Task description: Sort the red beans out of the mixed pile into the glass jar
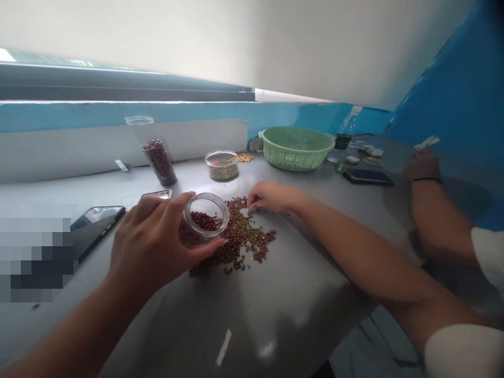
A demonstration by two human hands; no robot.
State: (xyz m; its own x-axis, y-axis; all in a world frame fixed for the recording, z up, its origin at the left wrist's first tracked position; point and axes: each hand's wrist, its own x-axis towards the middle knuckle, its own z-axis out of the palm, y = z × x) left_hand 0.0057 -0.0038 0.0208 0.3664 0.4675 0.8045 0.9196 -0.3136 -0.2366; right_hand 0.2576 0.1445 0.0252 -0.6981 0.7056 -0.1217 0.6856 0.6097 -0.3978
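My left hand [147,239] is wrapped round a clear jar [207,198], which tilts with its open mouth towards me. Dark red beans [205,221] lie inside it. Beside and partly behind the jar, a loose pile of mixed red and green beans [240,236] spreads over the grey table [275,304]. At the pile's far right edge is my right hand [268,196], its fingers curled together in a pinch just over the beans. Whatever sits between those fingertips is too small to make out.
Behind the pile stand a round clear tub [222,167] of small seeds and a green plastic colander [297,149]. A tall jar [159,160] of dark beans is at the left, near a phone [98,226]. Another person's hand [423,167] is at the right, near a dark phone [368,176].
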